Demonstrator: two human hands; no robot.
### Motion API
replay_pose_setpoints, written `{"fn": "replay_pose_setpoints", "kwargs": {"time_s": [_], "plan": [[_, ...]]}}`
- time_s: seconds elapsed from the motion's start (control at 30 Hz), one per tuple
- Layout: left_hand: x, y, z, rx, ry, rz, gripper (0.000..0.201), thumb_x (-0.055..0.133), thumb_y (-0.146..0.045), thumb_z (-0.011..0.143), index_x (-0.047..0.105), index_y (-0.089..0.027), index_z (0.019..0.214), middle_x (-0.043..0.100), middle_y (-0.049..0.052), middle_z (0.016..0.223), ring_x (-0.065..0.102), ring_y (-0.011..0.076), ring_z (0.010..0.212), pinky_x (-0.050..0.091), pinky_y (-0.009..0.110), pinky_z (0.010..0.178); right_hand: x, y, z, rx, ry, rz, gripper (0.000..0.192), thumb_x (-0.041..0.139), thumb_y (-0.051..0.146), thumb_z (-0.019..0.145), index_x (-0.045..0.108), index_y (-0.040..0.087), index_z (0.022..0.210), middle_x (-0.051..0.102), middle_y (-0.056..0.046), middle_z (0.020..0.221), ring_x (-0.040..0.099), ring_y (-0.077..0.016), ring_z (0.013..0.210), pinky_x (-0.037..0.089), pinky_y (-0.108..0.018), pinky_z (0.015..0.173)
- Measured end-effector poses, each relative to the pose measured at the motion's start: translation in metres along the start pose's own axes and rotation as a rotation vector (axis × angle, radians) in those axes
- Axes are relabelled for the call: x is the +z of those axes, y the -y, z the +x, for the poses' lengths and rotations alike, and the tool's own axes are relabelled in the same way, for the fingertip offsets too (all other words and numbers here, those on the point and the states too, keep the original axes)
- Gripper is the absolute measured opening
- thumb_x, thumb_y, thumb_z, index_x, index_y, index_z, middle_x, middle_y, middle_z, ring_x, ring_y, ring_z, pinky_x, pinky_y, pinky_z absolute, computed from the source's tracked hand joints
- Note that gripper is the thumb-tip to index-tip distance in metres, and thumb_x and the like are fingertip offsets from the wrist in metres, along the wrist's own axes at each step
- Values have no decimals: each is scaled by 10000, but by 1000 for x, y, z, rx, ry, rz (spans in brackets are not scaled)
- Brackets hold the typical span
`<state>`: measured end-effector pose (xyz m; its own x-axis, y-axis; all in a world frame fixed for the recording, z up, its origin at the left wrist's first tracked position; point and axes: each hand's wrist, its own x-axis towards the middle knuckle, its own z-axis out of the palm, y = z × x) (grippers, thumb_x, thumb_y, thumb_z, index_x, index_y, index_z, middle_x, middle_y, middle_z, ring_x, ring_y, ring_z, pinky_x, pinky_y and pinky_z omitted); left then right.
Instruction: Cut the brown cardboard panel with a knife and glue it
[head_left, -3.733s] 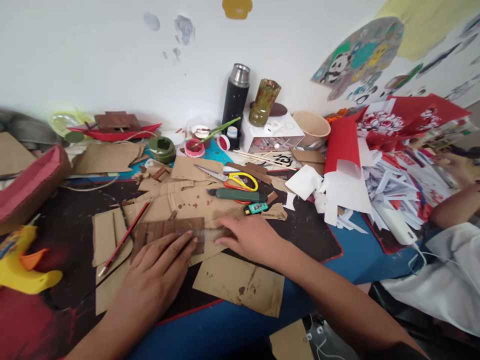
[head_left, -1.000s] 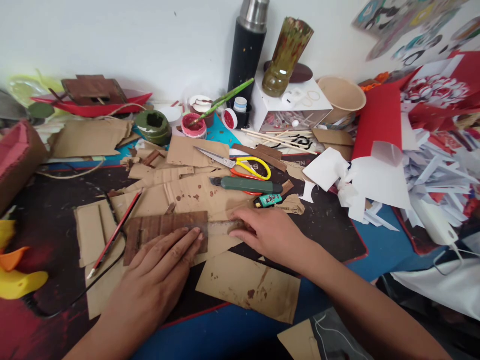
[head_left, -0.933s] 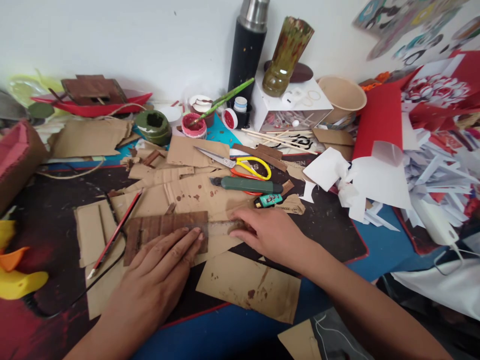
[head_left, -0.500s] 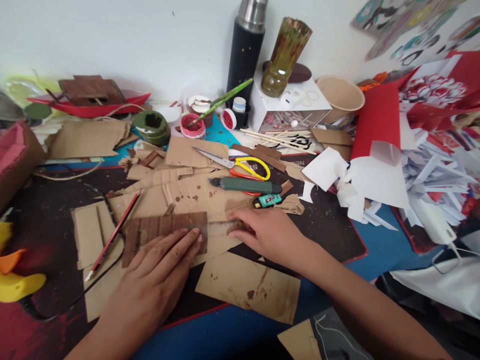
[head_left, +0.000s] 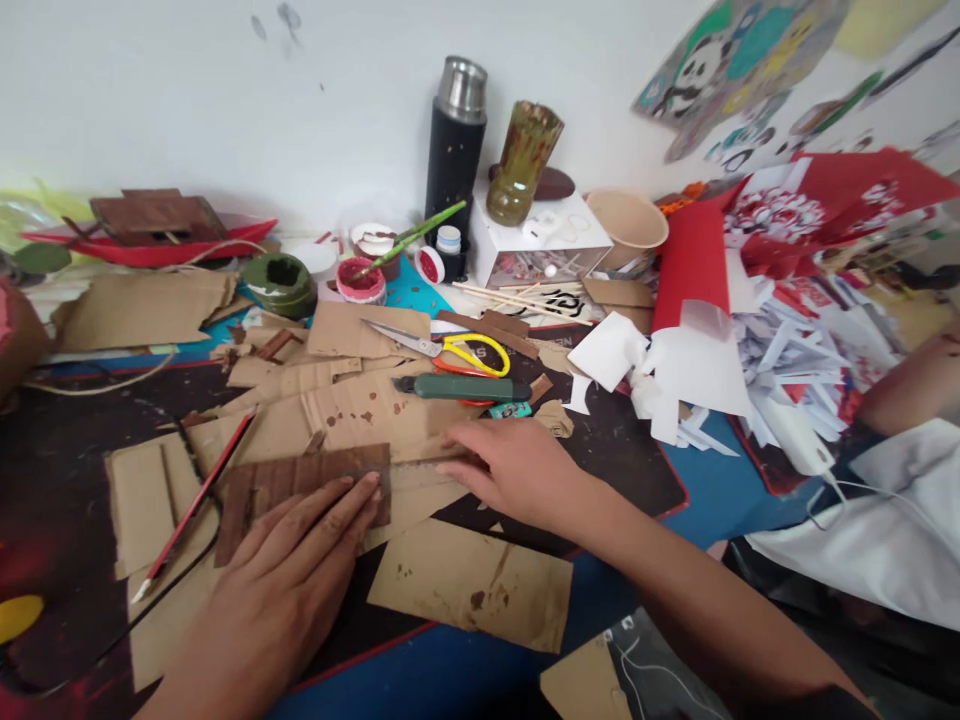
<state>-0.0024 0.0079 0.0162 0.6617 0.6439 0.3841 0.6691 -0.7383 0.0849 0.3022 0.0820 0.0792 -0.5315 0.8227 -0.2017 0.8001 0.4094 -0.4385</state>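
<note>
My left hand (head_left: 289,575) lies flat, its fingers stretched out, over a piece of brown-painted cardboard (head_left: 315,468). From under that hand a narrow clear strip that looks like a ruler (head_left: 416,476) runs to the right. The thumb and forefinger of my right hand (head_left: 517,468) close about its right end; the other fingers are tucked out of sight. Plain cardboard (head_left: 367,405) with brown spots lies beneath. Just beyond my hands are a green box cutter (head_left: 465,387), yellow-and-orange-handled scissors (head_left: 476,355) and a partly hidden teal item (head_left: 510,410).
A red pencil (head_left: 196,505) crosses a dark cord on the left. Behind stand paint pots (head_left: 281,285), a black thermos (head_left: 454,150) and a red model boat (head_left: 150,250). Paper scraps (head_left: 787,340) pile up at right. One spotted cardboard sheet (head_left: 476,585) overhangs the front edge.
The view has shifted, so everything sits further left in it, and more of the right side shows. Both hands keep their places on the cardboard and strip.
</note>
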Motion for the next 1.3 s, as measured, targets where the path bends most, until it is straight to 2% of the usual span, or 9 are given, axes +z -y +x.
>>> {"fn": "replay_pose_setpoints", "kwargs": {"time_s": [0.13, 0.23, 0.53, 0.7, 0.83, 0.93, 1.07, 1.2, 1.3], "plan": [[6, 1, -2, -2, -30, -2, 565, 431, -204, 1126, 570, -229, 1673, 801, 59, 1500, 698, 314, 1347, 495, 477, 1111, -23, -3, 6, 58, -131, -46, 350, 665, 481, 1154, 753, 206, 1352, 842, -119, 1241, 779, -286, 1132, 554, -384, 898], [10, 1, -2, -12, -49, 9, 557, 447, -173, 1110, 603, -225, 1643, 808, 58, 1486, 692, 302, 1346, 480, 460, 1133, -34, -4, 15, 84, -136, -199, 421, 711, 483, 1124, 722, 204, 1438, 774, -176, 1379, 713, -354, 1286, 588, -455, 960], [16, 0, -2, -4, -78, 53, 480, 466, -155, 1096, 752, -215, 1478, 810, 73, 1484, 698, 289, 1349, 512, 440, 1106, -25, -13, 41, 84, -90, -379, 606, 791, 339, 1075, 619, 166, 1629, 717, -202, 1369, 640, -372, 1374, 529, -530, 1150], [23, -1, -7, -51, -47, 30, 533, 454, -182, 1090, 722, -246, 1546, 800, 94, 1499, 697, 295, 1382, 534, 464, 1121, -36, -6, 34, 80, -119, -278, 411, 708, 341, 1110, 727, 156, 1477, 754, -185, 1312, 704, -320, 1239, 536, -448, 1056], [28, 0, -9, -55, -45, 33, 539, 448, -161, 1082, 744, -257, 1522, 803, 97, 1493, 702, 292, 1386, 546, 468, 1129, -45, 2, 19, 120, -176, -10, 279, 582, 361, 1142, 782, 184, 1060, 790, -85, 1028, 711, -225, 924, 497, -334, 797], [29, 0, -8, -49, -29, 45, 527, 439, -165, 1089, 754, -251, 1503, 796, 97, 1505, 704, 294, 1385, 538, 475, 1140, -46, 7, 7, 167, -48, 313, 351, 519, 364, 1154, 656, 219, 865, 745, -9, 814, 645, -160, 663, 449, -294, 649], [27, -1, -5, -44, -47, 51, 494, 447, -173, 1096, 764, -220, 1473, 793, 110, 1506, 700, 299, 1378, 526, 478, 1129, -39, 12, -3, 161, 214, 608, 230, 568, 357, 1139, 620, 234, 951, 762, 19, 832, 630, -130, 566, 477, -270, 591], [26, -4, -3, -36, -72, 57, 486, 448, -152, 1096, 766, -191, 1462, 784, 113, 1524, 703, 298, 1364, 514, 475, 1128, -32, 16, -5, 171, 351, 645, 172, 645, 388, 1110, 680, 233, 1044, 780, 17, 894, 656, -137, 624, 513, -269, 611], [28, -4, -4, -56, -42, 59, 511, 430, -155, 1097, 757, -220, 1484, 768, 94, 1554, 687, 290, 1396, 500, 474, 1160, -32, 18, -5, 120, 321, 506, 185, 685, 388, 1092, 745, 223, 1153, 827, -16, 996, 736, -179, 780, 545, -294, 695]]}}
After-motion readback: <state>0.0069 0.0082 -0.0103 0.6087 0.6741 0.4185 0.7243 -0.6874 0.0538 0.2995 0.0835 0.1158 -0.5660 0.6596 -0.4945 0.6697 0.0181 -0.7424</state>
